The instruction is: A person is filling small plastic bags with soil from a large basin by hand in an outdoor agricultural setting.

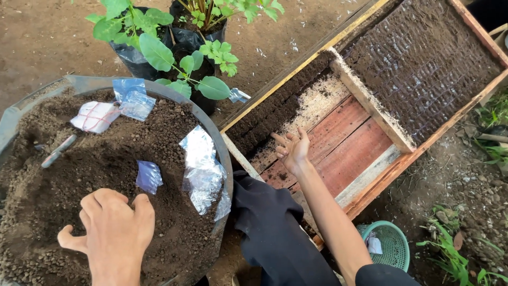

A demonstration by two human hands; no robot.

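Your left hand [114,225] digs curled fingers into crumbly brown soil [79,175] heaped in a round grey tub [225,159], while your right hand [292,148] rests open, gripping nothing, on the reddish wooden tray [349,143].

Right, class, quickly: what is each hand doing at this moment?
Left hand: fingers curled, knuckles down on the soil in the tub, nothing visibly held.
Right hand: open, empty, reaching into the wooden tray.

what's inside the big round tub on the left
The tub is heaped with dark crumbly soil. On the soil lie clear plastic bags and a white packet. The left hand rests on the soil. Whatever lies beneath the surface is hidden.
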